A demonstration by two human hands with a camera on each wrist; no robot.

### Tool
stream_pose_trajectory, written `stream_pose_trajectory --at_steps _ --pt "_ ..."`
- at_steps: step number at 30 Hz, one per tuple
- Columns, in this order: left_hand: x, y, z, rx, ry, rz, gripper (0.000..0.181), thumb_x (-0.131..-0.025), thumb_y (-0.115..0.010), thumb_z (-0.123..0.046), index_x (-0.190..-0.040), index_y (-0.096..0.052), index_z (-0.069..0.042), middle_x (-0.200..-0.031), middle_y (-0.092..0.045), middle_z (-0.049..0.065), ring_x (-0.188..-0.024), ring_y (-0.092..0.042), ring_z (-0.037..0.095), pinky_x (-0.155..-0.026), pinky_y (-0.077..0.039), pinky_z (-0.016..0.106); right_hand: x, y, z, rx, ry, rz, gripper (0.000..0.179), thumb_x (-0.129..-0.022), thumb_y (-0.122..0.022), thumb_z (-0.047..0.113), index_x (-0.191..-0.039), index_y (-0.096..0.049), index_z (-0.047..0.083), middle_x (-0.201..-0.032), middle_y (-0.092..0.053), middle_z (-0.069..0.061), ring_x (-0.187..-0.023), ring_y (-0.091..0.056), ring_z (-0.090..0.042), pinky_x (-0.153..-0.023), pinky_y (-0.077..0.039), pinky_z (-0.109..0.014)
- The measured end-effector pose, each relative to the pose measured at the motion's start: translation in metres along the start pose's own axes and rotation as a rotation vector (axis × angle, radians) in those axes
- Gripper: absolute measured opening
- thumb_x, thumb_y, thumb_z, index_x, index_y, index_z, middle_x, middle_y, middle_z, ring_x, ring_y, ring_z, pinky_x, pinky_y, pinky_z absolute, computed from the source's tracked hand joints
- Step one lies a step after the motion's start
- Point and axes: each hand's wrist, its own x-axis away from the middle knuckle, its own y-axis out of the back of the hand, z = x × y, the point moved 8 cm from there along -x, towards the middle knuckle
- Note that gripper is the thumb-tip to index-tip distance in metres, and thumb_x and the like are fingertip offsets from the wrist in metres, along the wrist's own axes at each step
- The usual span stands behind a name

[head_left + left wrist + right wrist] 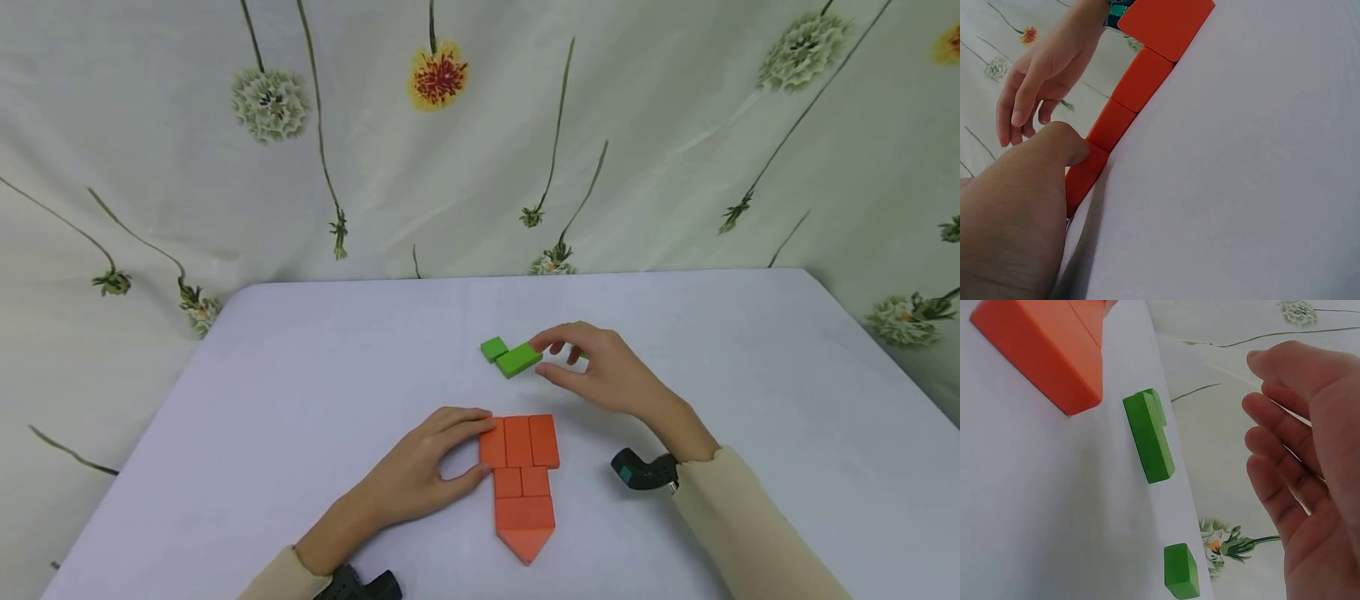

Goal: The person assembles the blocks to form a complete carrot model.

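Orange blocks (524, 512) lie joined in a column, with a wider row of three on top and a pointed piece at the near end. My left hand (420, 471) holds the leftmost block (492, 446) of that row between thumb and forefinger, at its far and near left corners. In the left wrist view the thumb (1075, 147) presses against the orange side. Above the green blocks hovers my right hand (596, 367), fingers loosely bent, nothing between them. A long green block (517, 360) and a small one (493, 348) touch beneath its fingertips.
Another green block (1180, 572) stands apart from the pair, partly hidden behind the right hand in the head view. A white cloth covers the table (337, 350). Behind its far edge hangs a flower-print curtain (450, 183).
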Motion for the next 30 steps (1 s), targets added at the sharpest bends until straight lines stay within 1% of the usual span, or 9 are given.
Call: stream_pose_trajectory --at_steps 4,9,13,15,18,21,25,30 --pt "0.001 -0.001 0.0 0.0 0.002 0.001 0.053 -0.092 -0.079 -0.029 -0.14 -0.063 -0.016 -0.143 -0.059 -0.004 -0.134 -0.054 0.013 -0.108 -0.051 0.039 -0.01 -0.003 -0.011 0.057 -0.069 0.022 0.035 -0.094 -0.075 0.014 -0.128 -0.068 0.006 -0.119 -0.071 -0.011 -0.104 -0.063 -0.03 -0.085 -0.058 -0.046" --pt "0.001 0.0 -0.001 -0.003 -0.003 -0.003 0.053 -0.091 -0.079 -0.029 -0.14 -0.064 -0.015 -0.143 -0.06 -0.003 -0.134 -0.054 0.014 -0.108 -0.051 0.039 -0.016 -0.014 -0.028 0.061 -0.126 0.021 0.04 -0.097 -0.072 0.015 -0.134 -0.065 0.005 -0.128 -0.069 -0.011 -0.11 -0.062 -0.028 -0.089 -0.057 -0.044" --pt "0.0 0.0 -0.002 -0.006 -0.014 -0.012 0.053 -0.091 -0.079 -0.029 -0.14 -0.064 -0.015 -0.143 -0.06 -0.003 -0.134 -0.055 0.014 -0.108 -0.051 0.039 -0.013 -0.028 -0.041 0.042 -0.164 0.037 0.044 -0.097 -0.07 0.014 -0.139 -0.062 0.005 -0.132 -0.068 -0.01 -0.113 -0.063 -0.027 -0.093 -0.057 -0.042" --pt "0.0 0.001 -0.002 -0.009 -0.019 -0.017 0.053 -0.091 -0.079 -0.028 -0.139 -0.064 -0.015 -0.143 -0.06 -0.002 -0.134 -0.055 0.014 -0.108 -0.051 0.039 -0.011 -0.032 -0.047 0.035 -0.18 0.037 0.047 -0.097 -0.07 0.014 -0.142 -0.06 0.006 -0.131 -0.067 -0.01 -0.111 -0.063 -0.027 -0.093 -0.057 -0.043" --pt "0.0 0.0 -0.002 -0.017 -0.027 -0.016 0.052 -0.091 -0.079 -0.029 -0.139 -0.064 -0.015 -0.143 -0.06 -0.003 -0.133 -0.055 0.014 -0.108 -0.051 0.039 -0.006 -0.036 -0.053 0.036 -0.177 0.023 0.05 -0.097 -0.069 0.012 -0.145 -0.057 0.006 -0.129 -0.068 -0.011 -0.106 -0.063 -0.026 -0.091 -0.056 -0.044" --pt "-0.001 -0.001 -0.001 -0.022 -0.025 -0.012 0.052 -0.092 -0.078 -0.029 -0.14 -0.064 -0.016 -0.143 -0.06 -0.003 -0.133 -0.055 0.014 -0.107 -0.052 0.039 -0.005 -0.038 -0.057 0.043 -0.16 0.014 0.049 -0.097 -0.069 0.011 -0.145 -0.058 0.006 -0.13 -0.068 -0.011 -0.101 -0.061 -0.024 -0.09 -0.055 -0.043" --pt "-0.001 -0.001 -0.001 -0.02 -0.017 -0.009 0.053 -0.091 -0.079 -0.03 -0.14 -0.064 -0.016 -0.143 -0.06 -0.003 -0.133 -0.055 0.013 -0.107 -0.052 0.04 -0.006 -0.041 -0.059 0.058 -0.139 0.001 0.045 -0.098 -0.069 0.013 -0.142 -0.062 0.006 -0.132 -0.068 -0.01 -0.101 -0.061 -0.021 -0.09 -0.055 -0.041" --pt "-0.001 -0.001 -0.001 -0.017 -0.023 -0.012 0.053 -0.091 -0.079 -0.029 -0.14 -0.064 -0.016 -0.143 -0.06 -0.002 -0.133 -0.055 0.013 -0.107 -0.052 0.039 -0.005 -0.04 -0.057 0.065 -0.142 -0.014 0.038 -0.097 -0.072 0.016 -0.134 -0.068 0.007 -0.127 -0.07 -0.009 -0.102 -0.062 -0.02 -0.089 -0.055 -0.039"
